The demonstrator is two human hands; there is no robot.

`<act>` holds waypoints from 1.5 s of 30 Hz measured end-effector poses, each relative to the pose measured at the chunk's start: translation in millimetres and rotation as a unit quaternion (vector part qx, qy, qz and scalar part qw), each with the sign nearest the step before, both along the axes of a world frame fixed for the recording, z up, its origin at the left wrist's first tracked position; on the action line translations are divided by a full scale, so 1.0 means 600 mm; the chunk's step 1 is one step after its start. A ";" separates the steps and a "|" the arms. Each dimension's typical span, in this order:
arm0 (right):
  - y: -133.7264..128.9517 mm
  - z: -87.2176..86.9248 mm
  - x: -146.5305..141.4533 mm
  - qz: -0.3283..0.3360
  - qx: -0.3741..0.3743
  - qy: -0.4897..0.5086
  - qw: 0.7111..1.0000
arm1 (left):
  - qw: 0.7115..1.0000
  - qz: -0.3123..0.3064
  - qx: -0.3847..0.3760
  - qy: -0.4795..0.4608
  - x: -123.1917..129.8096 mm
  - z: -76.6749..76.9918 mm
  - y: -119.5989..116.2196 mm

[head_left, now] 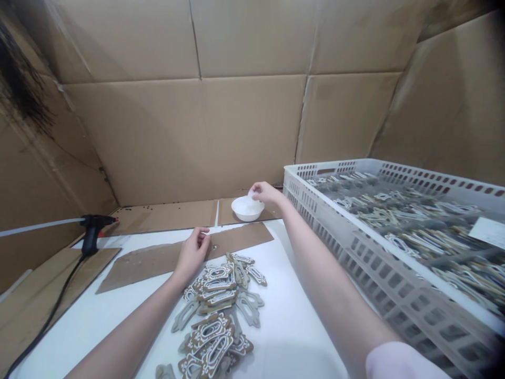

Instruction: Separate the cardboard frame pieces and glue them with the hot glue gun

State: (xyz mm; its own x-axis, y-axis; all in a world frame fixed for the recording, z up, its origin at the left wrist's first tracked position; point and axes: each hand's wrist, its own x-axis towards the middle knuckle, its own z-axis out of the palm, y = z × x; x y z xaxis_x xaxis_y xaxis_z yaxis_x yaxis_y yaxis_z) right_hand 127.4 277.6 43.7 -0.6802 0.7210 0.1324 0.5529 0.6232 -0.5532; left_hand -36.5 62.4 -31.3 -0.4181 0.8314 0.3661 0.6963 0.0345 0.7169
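Observation:
My right hand [261, 192] is at the rim of a small white bowl [248, 209], its fingers pinched on a small whitish thing that I cannot make out. My left hand [198, 243] rests over a long brown cardboard strip [236, 241], fingers curled; whether it holds anything is hidden. Nearer to me, between my forearms, lies a heap of ornate flat frame-shaped pieces [215, 284], some brown with white patterns and some plain grey.
A white plastic crate [335, 202] with rows of similar pieces stands at the right. On the left, a black glue gun [91, 234] with a cable stands by a cardboard sheet [35, 295]. Cardboard walls [197, 142] enclose the white table [292, 321].

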 end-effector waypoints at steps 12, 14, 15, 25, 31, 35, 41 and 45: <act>-0.001 -0.004 0.000 0.010 -0.038 0.022 0.999 | 1.000 0.003 -0.001 0.001 -0.001 0.000 0.002; 0.000 -0.004 0.000 0.015 -0.033 0.033 0.999 | 1.000 0.003 0.000 0.001 -0.001 0.000 0.001; 0.000 -0.004 0.001 0.019 -0.031 0.038 0.999 | 1.000 0.003 0.000 0.002 0.000 0.000 0.001; -0.009 0.000 0.000 0.039 -0.049 0.036 0.997 | 1.000 -0.001 0.005 0.003 -0.001 -0.001 0.000; -0.005 -0.008 -0.005 0.022 -0.041 0.054 0.997 | 1.000 -0.002 0.004 0.004 -0.001 -0.001 -0.001; 0.001 -0.014 -0.006 0.016 -0.036 0.067 0.997 | 1.000 -0.001 0.003 0.007 0.000 -0.001 -0.001; -0.001 -0.018 -0.009 0.020 -0.040 0.082 0.996 | 1.000 -0.002 0.001 0.005 -0.002 -0.004 0.000; -0.005 -0.014 -0.008 0.023 -0.039 0.119 0.992 | 1.000 -0.003 0.001 0.005 -0.002 -0.003 0.001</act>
